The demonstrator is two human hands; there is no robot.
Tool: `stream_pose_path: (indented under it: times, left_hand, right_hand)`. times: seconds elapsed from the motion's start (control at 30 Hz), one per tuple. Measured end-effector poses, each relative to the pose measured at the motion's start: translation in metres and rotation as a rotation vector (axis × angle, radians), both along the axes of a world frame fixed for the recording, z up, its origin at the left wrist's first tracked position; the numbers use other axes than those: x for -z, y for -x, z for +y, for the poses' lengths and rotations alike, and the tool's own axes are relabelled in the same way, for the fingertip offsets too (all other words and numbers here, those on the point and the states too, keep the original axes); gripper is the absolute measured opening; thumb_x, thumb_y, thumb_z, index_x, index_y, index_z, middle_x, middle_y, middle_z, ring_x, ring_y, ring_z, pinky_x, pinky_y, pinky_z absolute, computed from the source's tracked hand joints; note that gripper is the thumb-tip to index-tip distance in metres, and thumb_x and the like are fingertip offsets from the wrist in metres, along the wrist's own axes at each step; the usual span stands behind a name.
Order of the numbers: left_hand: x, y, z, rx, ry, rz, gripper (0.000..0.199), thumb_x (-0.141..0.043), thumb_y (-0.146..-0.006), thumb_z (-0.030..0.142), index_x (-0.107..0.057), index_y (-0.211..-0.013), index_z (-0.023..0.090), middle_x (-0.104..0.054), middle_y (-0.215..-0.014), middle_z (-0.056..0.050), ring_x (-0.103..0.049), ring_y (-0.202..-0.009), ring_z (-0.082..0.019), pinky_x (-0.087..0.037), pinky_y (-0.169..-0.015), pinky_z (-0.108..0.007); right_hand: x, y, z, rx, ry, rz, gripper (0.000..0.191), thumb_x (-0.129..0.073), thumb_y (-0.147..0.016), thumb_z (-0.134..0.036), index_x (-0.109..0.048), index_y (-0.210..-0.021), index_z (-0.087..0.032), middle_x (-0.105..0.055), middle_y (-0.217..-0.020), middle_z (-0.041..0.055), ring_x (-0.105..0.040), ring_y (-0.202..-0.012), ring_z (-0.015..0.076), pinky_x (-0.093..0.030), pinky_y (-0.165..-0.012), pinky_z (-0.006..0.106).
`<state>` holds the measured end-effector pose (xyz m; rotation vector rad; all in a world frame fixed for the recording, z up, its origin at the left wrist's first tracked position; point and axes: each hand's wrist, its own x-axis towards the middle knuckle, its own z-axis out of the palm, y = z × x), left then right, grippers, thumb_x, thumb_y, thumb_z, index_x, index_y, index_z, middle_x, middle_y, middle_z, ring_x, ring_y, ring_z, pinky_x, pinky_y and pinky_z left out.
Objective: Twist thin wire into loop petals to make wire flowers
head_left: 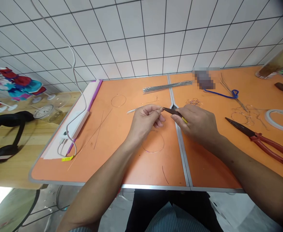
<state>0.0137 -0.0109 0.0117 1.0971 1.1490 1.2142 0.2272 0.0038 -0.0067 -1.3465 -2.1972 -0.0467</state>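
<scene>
Above the middle of the orange table, my left hand point(147, 120) pinches a thin wire loop point(153, 152) that hangs below its fingers. My right hand point(198, 120) is wrapped round small pliers point(171, 111) with dark jaws and a bit of yellow handle showing. The pliers' tip touches or nearly touches the wire at my left fingertips; the exact contact is too small to tell. Behind the hands lies a bundle of straight silvery wires point(166, 87). Another wire ring point(118, 101) lies to the left, near long loose wires point(99, 130).
Red-handled pliers point(262, 137), a white tape roll point(268, 117) and tangled wire point(245, 116) lie at the right. A blue cord point(218, 94) is behind them. At the left are a white power strip point(76, 124) with its cable and a black frame point(18, 135).
</scene>
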Motion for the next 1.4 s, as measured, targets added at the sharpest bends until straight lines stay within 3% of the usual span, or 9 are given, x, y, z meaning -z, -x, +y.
stream_pose_path:
  times: [0.2, 0.33, 0.67, 0.8, 1.4]
  left_hand:
    - [0.005, 0.005, 0.005, 0.001, -0.015, -0.046, 0.011, -0.075, -0.090, 0.025, -0.080, -0.094, 0.015, -0.077, -0.072, -0.003, -0.066, -0.053, -0.011, -0.051, -0.052, -0.021]
    - [0.005, 0.004, 0.005, 0.029, -0.024, -0.041, 0.011, -0.075, -0.091, 0.026, -0.080, -0.095, 0.016, -0.077, -0.072, -0.002, -0.066, -0.053, -0.011, -0.051, -0.051, -0.022]
    - [0.006, 0.003, 0.002, 0.063, -0.028, 0.005, 0.016, -0.078, -0.090, 0.033, -0.080, -0.095, 0.018, -0.077, -0.075, -0.002, -0.068, -0.056, -0.011, -0.051, -0.053, -0.022]
    - [0.005, 0.003, 0.001, 0.064, -0.026, 0.003, 0.013, -0.077, -0.092, 0.030, -0.079, -0.095, 0.018, -0.077, -0.076, -0.002, -0.068, -0.057, -0.011, -0.051, -0.052, -0.022]
    - [-0.002, -0.001, -0.005, 0.045, -0.048, 0.077, 0.012, -0.074, -0.094, 0.029, -0.078, -0.090, 0.019, -0.076, -0.076, -0.002, -0.066, -0.059, -0.011, -0.052, -0.056, -0.023]
  right_hand:
    - [-0.012, -0.003, -0.003, -0.254, 0.891, 0.602, 0.058, -0.057, -0.107, -0.073, -0.078, -0.092, -0.021, -0.070, -0.079, 0.0040, -0.066, -0.069, 0.0187, -0.048, -0.063, 0.032]
    - [-0.011, -0.002, 0.000, -0.290, 1.114, 0.766, 0.061, -0.068, -0.098, -0.079, -0.080, -0.089, -0.020, -0.071, -0.074, 0.0043, -0.062, -0.058, 0.0156, -0.046, -0.055, 0.031]
    - [-0.007, -0.006, 0.005, -0.331, 1.210, 0.846, 0.058, -0.070, -0.099, -0.075, -0.083, -0.088, -0.020, -0.067, -0.066, 0.0028, -0.050, -0.050, 0.0132, -0.041, -0.048, 0.029]
    - [-0.009, -0.006, 0.006, -0.344, 1.247, 0.833, 0.060, -0.068, -0.099, -0.076, -0.083, -0.088, -0.019, -0.068, -0.066, 0.0037, -0.053, -0.050, 0.0140, -0.041, -0.048, 0.030]
    - [-0.011, -0.008, 0.005, -0.342, 1.268, 0.855, 0.056, -0.067, -0.102, -0.073, -0.079, -0.088, -0.020, -0.054, -0.061, -0.0016, -0.042, -0.047, 0.0107, -0.029, -0.046, 0.028]
